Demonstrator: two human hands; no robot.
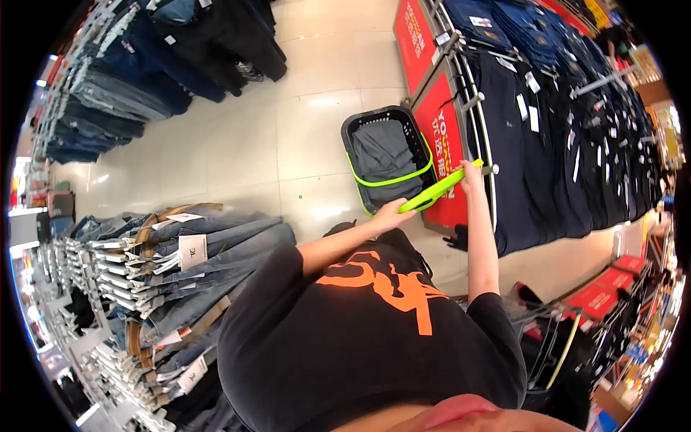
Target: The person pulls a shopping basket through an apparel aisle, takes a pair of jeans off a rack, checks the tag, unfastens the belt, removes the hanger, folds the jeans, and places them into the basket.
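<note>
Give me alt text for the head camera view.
The left hand and right hand grip a bright green handle at a black shopping basket containing gray fabric, on a shop's tiled floor beside hanging dark trousers.

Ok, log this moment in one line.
left hand: on green handle | right hand: same handle | black basket: upright, grey clothing inside

From my feed, grey cloth hides the floor of the basket, the white tag carries print too small to read, and the far-right goods blur.
</note>
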